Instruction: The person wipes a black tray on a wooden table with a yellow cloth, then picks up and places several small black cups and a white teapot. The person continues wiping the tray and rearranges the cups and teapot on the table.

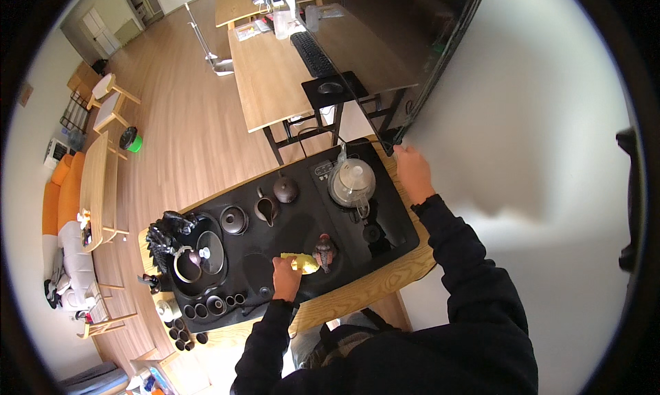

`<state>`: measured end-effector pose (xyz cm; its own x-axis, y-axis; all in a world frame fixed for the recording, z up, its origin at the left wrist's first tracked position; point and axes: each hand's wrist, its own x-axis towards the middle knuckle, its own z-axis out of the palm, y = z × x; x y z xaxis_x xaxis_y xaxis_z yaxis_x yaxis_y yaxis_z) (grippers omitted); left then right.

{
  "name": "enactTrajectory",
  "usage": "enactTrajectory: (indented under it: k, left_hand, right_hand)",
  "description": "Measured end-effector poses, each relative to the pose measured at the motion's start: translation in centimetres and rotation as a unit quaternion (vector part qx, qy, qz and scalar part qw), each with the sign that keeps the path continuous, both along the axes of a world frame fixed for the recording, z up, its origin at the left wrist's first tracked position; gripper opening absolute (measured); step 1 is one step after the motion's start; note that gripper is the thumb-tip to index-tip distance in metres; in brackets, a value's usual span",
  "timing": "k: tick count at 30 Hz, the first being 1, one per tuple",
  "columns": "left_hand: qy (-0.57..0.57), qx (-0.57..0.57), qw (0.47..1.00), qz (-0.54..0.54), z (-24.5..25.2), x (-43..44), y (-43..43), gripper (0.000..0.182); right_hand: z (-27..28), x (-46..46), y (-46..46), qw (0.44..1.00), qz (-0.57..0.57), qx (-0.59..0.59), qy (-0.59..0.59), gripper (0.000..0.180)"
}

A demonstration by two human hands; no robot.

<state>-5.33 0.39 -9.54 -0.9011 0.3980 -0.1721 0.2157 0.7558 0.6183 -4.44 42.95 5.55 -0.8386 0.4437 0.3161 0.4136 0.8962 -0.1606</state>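
Note:
My left hand (286, 279) grips the left end of a yellow cloth (307, 262) on the black tea tray (289, 230). Beside the cloth's right end stands a small reddish-brown figurine (324, 252). My right hand (414, 173) is at the tray's far right corner, by the lower corner of a dark glossy panel (443, 39); whether its fingers hold anything there cannot be told. A glass kettle (352, 182) with a lid sits on the tray's right part, left of my right hand. A dark teapot (285, 189), a pitcher (266, 208) and a lidded bowl (234, 220) stand farther left.
Several dark cups (216, 306) line the tray's near left edge. A glass lid (210, 252) lies in a round recess beside a black dragon-like ornament (167, 232). Beyond the tray stands a wooden desk (268, 80) with a keyboard (312, 54) and mouse (330, 88). A wall rises at the right.

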Motion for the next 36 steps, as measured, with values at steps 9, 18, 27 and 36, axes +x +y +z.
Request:
enactTrajectory:
  k: [9,18,27,36]
  left_hand:
    - [-0.015,0.002,1.0,0.001,0.8,0.0,0.1,0.035]
    - [-0.022,0.01,1.0,0.003,0.6,-0.1,0.2,0.034]
    - [-0.021,-0.004,1.0,0.0,0.7,0.0,0.0,0.036]
    - [-0.031,-0.009,0.999,-0.014,0.3,-0.5,-0.3,0.039]
  right_hand:
    - [-5.9,3.1,0.9,0.993,-0.074,-0.085,0.034,0.015]
    - [-10.7,4.9,3.8,0.985,-0.134,-0.098,0.046,0.013]
    - [-13.1,3.3,5.9,0.96,-0.225,-0.11,0.125,0.013]
    - [-11.8,0.6,8.9,0.987,-0.157,-0.043,0.013,0.017]
